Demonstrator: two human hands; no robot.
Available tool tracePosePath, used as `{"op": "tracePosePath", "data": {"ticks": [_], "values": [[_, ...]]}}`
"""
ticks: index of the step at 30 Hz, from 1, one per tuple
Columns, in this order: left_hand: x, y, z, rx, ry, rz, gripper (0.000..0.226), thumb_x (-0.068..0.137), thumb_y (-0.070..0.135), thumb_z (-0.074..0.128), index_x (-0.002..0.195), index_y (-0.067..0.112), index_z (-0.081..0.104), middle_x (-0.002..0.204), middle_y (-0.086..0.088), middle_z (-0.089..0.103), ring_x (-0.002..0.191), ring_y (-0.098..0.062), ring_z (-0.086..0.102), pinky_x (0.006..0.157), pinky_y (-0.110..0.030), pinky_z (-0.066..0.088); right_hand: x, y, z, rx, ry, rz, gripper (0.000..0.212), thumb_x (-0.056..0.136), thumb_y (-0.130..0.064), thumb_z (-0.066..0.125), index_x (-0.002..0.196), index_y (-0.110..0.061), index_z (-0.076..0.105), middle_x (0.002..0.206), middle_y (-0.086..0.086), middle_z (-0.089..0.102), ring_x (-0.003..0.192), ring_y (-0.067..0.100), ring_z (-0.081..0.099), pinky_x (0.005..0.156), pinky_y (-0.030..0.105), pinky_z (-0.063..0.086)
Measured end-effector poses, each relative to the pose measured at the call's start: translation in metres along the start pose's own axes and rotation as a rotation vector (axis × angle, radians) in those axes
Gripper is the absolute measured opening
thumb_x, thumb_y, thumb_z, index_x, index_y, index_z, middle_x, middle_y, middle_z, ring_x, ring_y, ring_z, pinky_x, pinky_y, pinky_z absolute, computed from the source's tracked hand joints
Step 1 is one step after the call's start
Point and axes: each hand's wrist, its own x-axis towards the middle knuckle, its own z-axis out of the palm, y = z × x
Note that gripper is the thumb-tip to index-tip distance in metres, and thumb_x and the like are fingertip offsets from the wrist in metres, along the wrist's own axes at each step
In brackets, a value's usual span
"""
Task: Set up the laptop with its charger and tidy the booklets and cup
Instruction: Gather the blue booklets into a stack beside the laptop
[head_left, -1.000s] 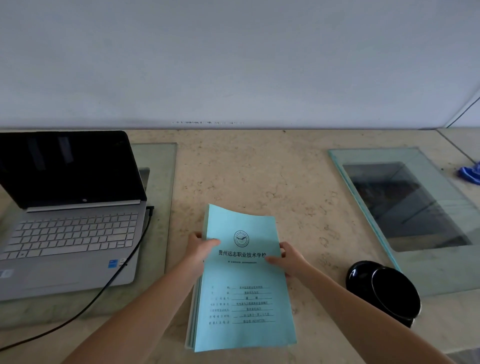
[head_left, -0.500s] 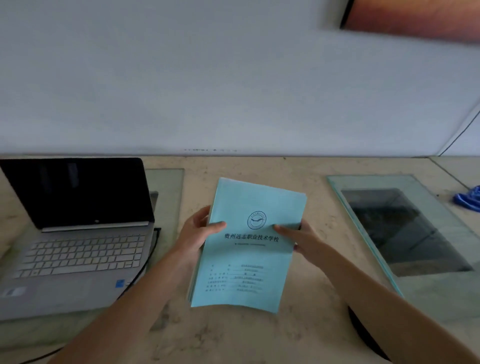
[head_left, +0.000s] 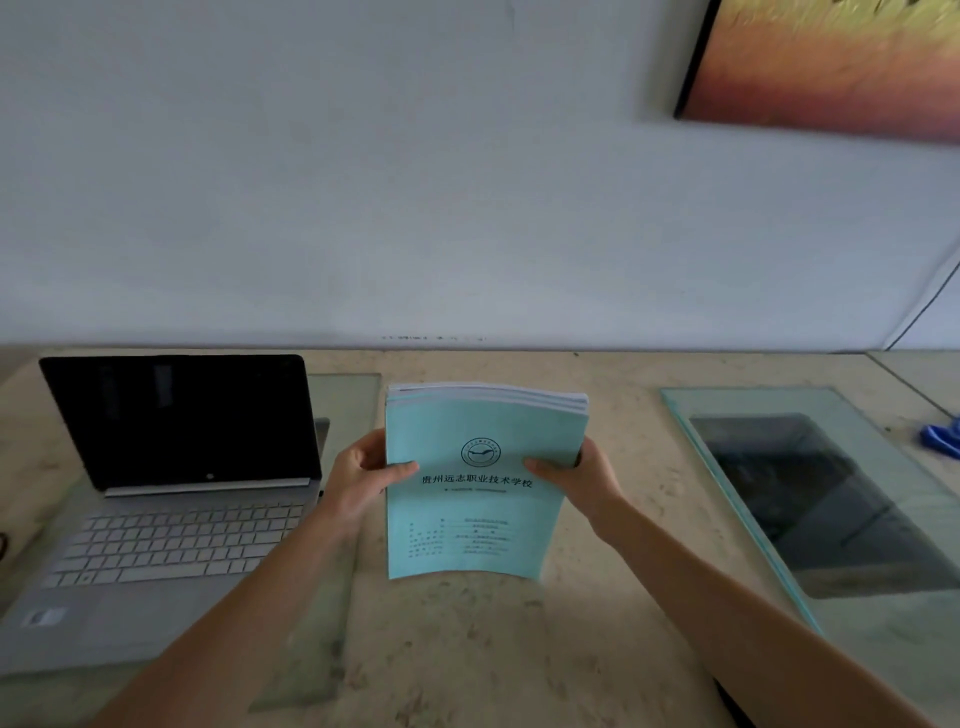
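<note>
A stack of light-blue booklets (head_left: 478, 514) is held upright above the beige stone counter (head_left: 519, 649), cover facing me, its top edges showing. My left hand (head_left: 363, 478) grips the stack's left edge and my right hand (head_left: 582, 478) grips its right edge, thumbs on the cover. An open silver laptop (head_left: 171, 519) with a dark screen sits at the left. The black cup is almost hidden under my right forearm; only a dark sliver (head_left: 730, 706) shows at the bottom edge. The charger cable is not visible.
A glass panel (head_left: 348, 405) lies under the laptop. Another glass panel (head_left: 831, 499) covers a dark recess at the right. A blue object (head_left: 943, 439) lies at the far right edge. A framed picture (head_left: 831, 67) hangs on the white wall.
Both hands lifted the booklet stack off the counter and tilted it upright. The view has tilted upward, so the cup and the cable dropped out of sight.
</note>
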Motion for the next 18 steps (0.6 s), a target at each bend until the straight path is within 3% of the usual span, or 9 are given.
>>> {"op": "tracePosePath", "data": {"ticks": [3,7,11,13,16,18], "values": [[-0.004,0.000,-0.005,0.018,0.017,-0.011,0.036,0.077,-0.006,0.067,0.106,0.015,0.064,0.106,-0.006,0.072,0.096,-0.026,0.069,0.072,-0.027,0.059,0.002,-0.002,0.000,-0.025,-0.050,-0.025,0.033,0.071,-0.004,0.079,0.099,-0.015,0.066,0.094,-0.001,0.072,0.082,0.015,0.069,0.063,0.021,0.056],[-0.007,0.001,-0.010,0.065,-0.057,-0.023,0.034,0.082,0.003,0.067,0.113,0.018,0.063,0.107,0.001,0.072,0.096,-0.014,0.070,0.071,-0.020,0.057,0.005,-0.008,-0.009,-0.079,-0.157,-0.036,0.035,0.073,-0.012,0.079,0.104,-0.019,0.065,0.099,-0.001,0.074,0.089,0.016,0.071,0.072,0.030,0.058],[-0.007,-0.007,-0.019,0.135,-0.085,-0.058,0.039,0.073,0.017,0.076,0.111,0.017,0.066,0.106,0.001,0.074,0.100,-0.017,0.069,0.084,-0.029,0.056,0.004,-0.008,-0.017,-0.129,-0.219,-0.022,0.033,0.075,0.000,0.074,0.098,-0.022,0.064,0.090,-0.010,0.074,0.082,0.007,0.070,0.067,0.020,0.056],[-0.006,-0.013,-0.022,0.186,-0.102,-0.074,0.043,0.069,0.022,0.077,0.111,0.017,0.067,0.107,0.001,0.074,0.101,-0.017,0.069,0.089,-0.036,0.054,0.006,-0.001,-0.020,-0.170,-0.229,-0.003,0.035,0.074,0.001,0.075,0.098,-0.023,0.065,0.096,-0.006,0.073,0.089,0.014,0.070,0.074,0.025,0.058],[-0.005,-0.020,-0.022,0.224,-0.105,-0.089,0.041,0.074,0.012,0.077,0.113,0.013,0.065,0.109,-0.003,0.072,0.102,-0.021,0.068,0.088,-0.037,0.055,0.010,0.007,-0.023,-0.225,-0.240,0.014,0.036,0.074,0.002,0.074,0.100,-0.021,0.065,0.103,0.002,0.071,0.097,0.021,0.069,0.082,0.033,0.058],[-0.003,-0.022,-0.023,0.247,-0.119,-0.090,0.050,0.064,0.024,0.081,0.111,0.014,0.066,0.108,-0.001,0.072,0.102,-0.022,0.068,0.087,-0.036,0.055,0.013,0.010,-0.026,-0.279,-0.268,0.018,0.038,0.075,0.005,0.072,0.103,-0.020,0.064,0.103,0.001,0.070,0.095,0.017,0.069,0.082,0.032,0.058]]}}
